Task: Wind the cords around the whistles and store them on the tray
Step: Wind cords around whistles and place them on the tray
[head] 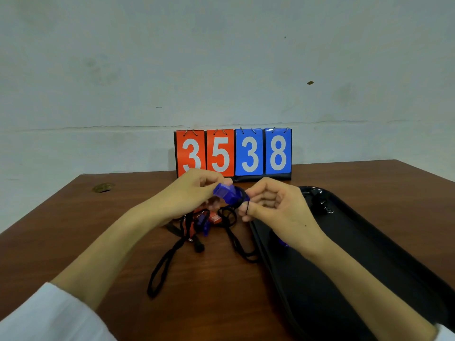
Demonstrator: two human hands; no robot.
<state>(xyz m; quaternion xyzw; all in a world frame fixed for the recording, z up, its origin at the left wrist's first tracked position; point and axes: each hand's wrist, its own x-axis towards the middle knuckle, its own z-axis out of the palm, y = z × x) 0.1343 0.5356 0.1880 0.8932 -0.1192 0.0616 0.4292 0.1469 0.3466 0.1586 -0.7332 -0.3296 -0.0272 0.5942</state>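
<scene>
The left hand (194,193) pinched the blue whistle (222,193) between thumb and curled fingers, holding it above the table with its body angled toward the right. The right hand (275,205), fingers curled, touched the whistle's far end and held the black cord (247,209), which crossed one fingertip as a thin loop. A few dark turns of that cord lay around the whistle's rounded end, and the rest hung down to the table (73,230) in a slack loop by the tray's near left edge. Under the hands lay a small heap: a red whistle (214,218), a second blue whistle (205,225) and tangled loose cords (162,269), one long loop trailing toward the person. The black tray (369,254) sat just right of the heap, running from the far side down to the near right corner. On its far end rested a dark wound bundle (320,201) with a small metal clip; a bit of blue showed beneath the right wrist, too hidden to identify. A flip scoreboard (234,153) reading 3 5 3 8 stood at the table's far edge against the pale wall. A white sleeve (49,316) covered the left forearm.
</scene>
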